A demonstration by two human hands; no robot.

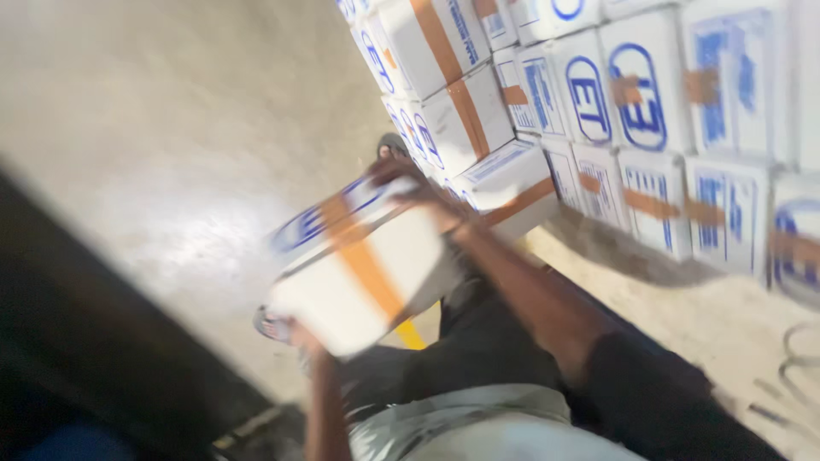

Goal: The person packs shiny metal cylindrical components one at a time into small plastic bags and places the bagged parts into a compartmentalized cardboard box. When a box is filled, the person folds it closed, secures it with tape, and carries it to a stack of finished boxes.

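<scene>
I hold a white carton (359,273) with blue print and a brown tape strip in both hands, tilted and blurred by motion. My left hand (301,335) grips its near lower corner from below. My right hand (417,181) grips its far upper edge. The carton hangs in front of my legs, close to a stack of matching cartons (530,102).
The stacked white cartons with blue print and brown tape fill the upper right in rows (675,137). Pale concrete floor (171,128) spreads to the left. A dark surface (77,341) crosses the lower left. A sandalled foot (393,147) shows by the stack.
</scene>
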